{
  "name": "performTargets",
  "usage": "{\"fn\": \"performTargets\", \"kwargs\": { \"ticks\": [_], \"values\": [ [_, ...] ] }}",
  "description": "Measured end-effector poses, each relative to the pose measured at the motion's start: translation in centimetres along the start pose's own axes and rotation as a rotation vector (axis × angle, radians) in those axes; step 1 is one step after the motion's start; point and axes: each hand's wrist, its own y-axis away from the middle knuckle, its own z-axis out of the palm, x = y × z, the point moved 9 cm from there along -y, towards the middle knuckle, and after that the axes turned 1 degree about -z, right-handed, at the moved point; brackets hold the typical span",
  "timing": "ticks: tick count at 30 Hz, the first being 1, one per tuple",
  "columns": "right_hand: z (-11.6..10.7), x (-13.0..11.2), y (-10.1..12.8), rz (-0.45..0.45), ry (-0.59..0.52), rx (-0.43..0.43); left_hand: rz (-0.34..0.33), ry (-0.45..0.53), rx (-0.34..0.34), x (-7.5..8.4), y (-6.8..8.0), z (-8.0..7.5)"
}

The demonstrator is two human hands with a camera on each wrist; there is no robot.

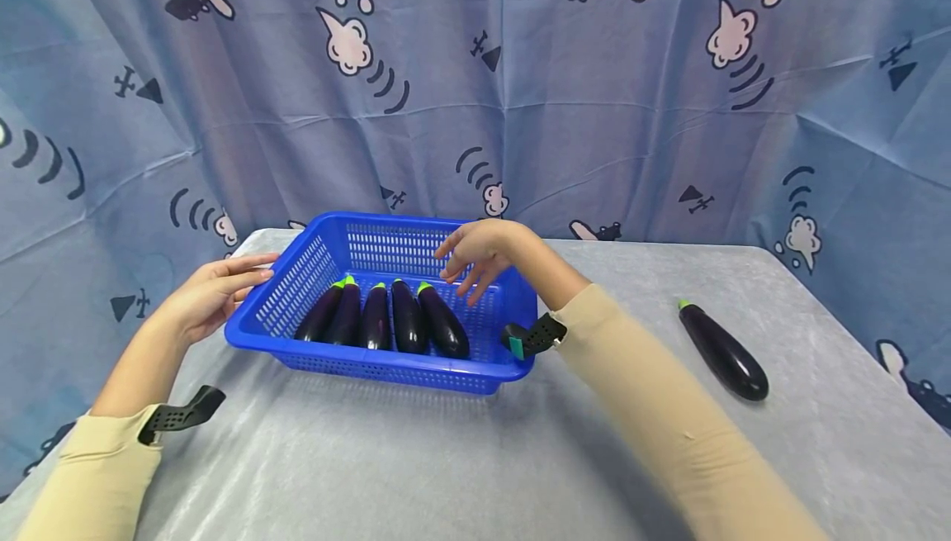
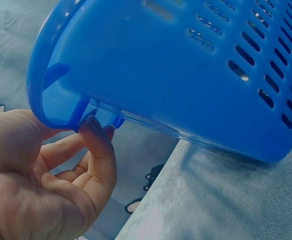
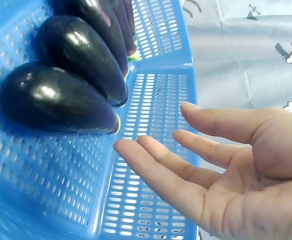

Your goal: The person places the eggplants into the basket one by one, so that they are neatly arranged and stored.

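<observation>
A blue plastic basket [image 1: 416, 363] with slotted walls holds several dark purple eggplants [image 1: 375, 318] with green stem ends, lying side by side toward its left. At the basket's left rim, my left hand [image 1: 211, 293] grips the edge; the left wrist view shows its fingers [image 2: 100, 150] curled up under the rim. Over the right part of the basket hovers my right hand [image 1: 486, 252], fingers spread and nothing in them. In the right wrist view its fingertips [image 3: 123, 145] point toward the stem end of the nearest eggplant [image 3: 61, 100], apart from it.
Another eggplant [image 1: 724, 351] lies on the grey table [image 1: 594, 458] to the right of the basket, beyond my right forearm. A blue curtain [image 1: 520, 111] printed with airplanes hangs behind and around the table.
</observation>
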Motion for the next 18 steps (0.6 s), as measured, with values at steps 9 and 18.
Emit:
{"fn": "performTargets", "kwargs": {
  "ticks": [9,18],
  "values": [
    [-1.0,-0.1,1.4,-0.124,0.017,0.092,-0.008,0.02,0.0,-0.1,-0.1,0.1],
    [-1.4,-0.3,3.1,-0.252,0.028,0.148,-0.005,0.025,0.0,-0.1,0.0,0.2]
  ]
}}
